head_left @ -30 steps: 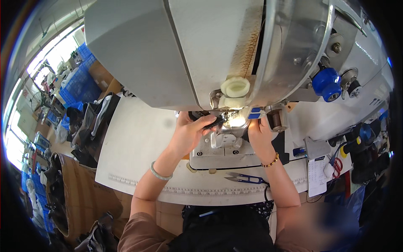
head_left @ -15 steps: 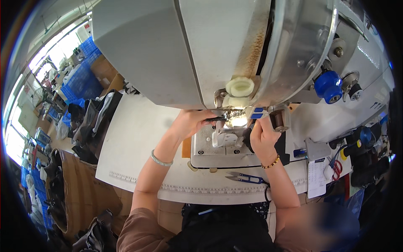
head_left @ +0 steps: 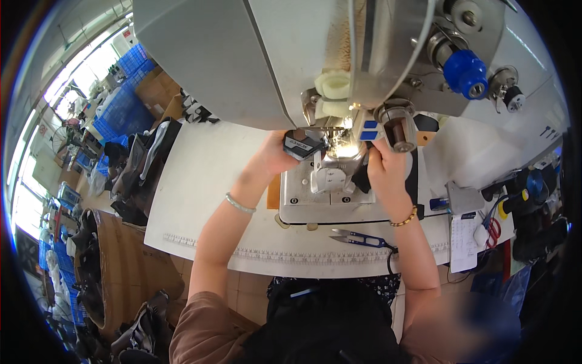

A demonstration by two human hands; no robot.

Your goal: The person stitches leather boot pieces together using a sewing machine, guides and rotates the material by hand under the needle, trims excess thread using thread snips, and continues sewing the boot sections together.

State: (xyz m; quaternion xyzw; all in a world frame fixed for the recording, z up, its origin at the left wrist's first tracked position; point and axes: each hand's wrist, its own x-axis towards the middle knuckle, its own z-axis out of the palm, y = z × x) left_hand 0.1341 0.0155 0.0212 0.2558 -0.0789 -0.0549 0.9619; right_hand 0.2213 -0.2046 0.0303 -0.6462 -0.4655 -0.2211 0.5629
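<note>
A sewing machine [head_left: 330,182] with a lit needle area stands in front of me. My left hand [head_left: 273,155] is closed on a black-and-grey sewn piece [head_left: 301,145], perhaps part of a shoe upper, just left of the needle. To the right of the needle, my right hand [head_left: 388,182] is closed and raised, its fingertips partly hidden behind the machine's blue-marked part. Dark material [head_left: 362,177] shows beside that hand's fingers; whether it joins the left piece cannot be seen.
Blue-handled thread snips [head_left: 364,238] lie near the white table's ruler strip [head_left: 303,257]. At right are a paper sheet [head_left: 464,242] and red-handled scissors [head_left: 494,232]. Left of the table stand a large cardboard box [head_left: 130,267], dark piled pieces [head_left: 142,161] and blue crates [head_left: 124,112].
The whole view has shifted slightly. In my left hand the piece has turned, and its grey patterned face now shows where only a thin dark edge did. My right hand stays beside the needle area.
</note>
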